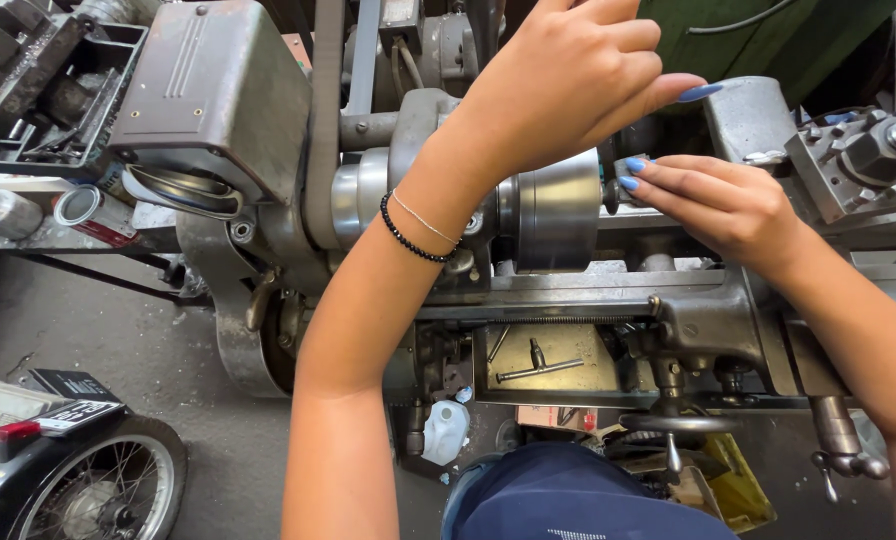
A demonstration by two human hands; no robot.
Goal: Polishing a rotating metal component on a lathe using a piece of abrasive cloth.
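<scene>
The round steel chuck (558, 210) of the lathe sits on its side, its smooth grey drum just under the left hand's (568, 80) curled fingers (633, 60) and just beside the right hand's (723, 205) fingertips (632, 174). A small metal piece (628, 165) juts from the chuck's face, pinched at those blue-nailed right fingertips. Its far end is hidden by the left hand.

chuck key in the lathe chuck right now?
No: the T-shaped metal chuck key lies in the lathe's lower tray, apart from the round steel chuck, and both hands are up at the chuck.
</scene>
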